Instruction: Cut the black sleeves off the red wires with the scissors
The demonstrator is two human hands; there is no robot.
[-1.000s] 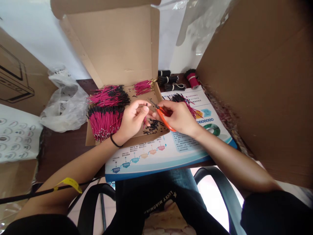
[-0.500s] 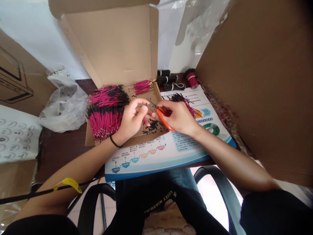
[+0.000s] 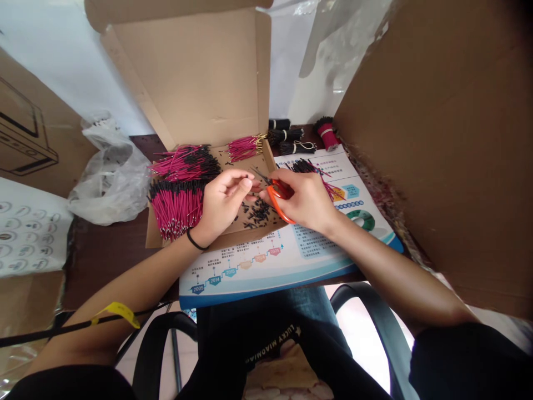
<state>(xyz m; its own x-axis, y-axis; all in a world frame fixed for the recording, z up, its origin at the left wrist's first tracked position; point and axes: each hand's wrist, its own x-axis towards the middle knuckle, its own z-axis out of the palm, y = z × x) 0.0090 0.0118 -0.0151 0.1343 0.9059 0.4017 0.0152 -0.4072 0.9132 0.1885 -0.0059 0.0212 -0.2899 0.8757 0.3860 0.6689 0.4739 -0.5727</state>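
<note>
Scissors (image 3: 275, 201) with orange handles sit in your right hand (image 3: 310, 200), its fingers wrapped round the grips and the dark blades pointing toward your left fingertips. Your left hand (image 3: 222, 203) makes a narrow pinch of thumb and forefinger; a tiny dark speck shows there, but I cannot tell what it is or whether you have a grip on it. Both hands hang over the open cardboard box (image 3: 233, 240). Below them, short black bits (image 3: 259, 212) lie scattered on its floor, while at its left end wires, pink with black ends, lie in two piles, a nearer one (image 3: 179, 206) and a farther one (image 3: 187, 162). More wires (image 3: 331, 186) rest on the printed sheet (image 3: 266, 280), partly behind your right hand. Judging by the blades so near the pinch, you seem to be at a close snipping step. Your next move calls for a firm pinch, a clear view of the blade tips, and skin kept out from between them.
</note>
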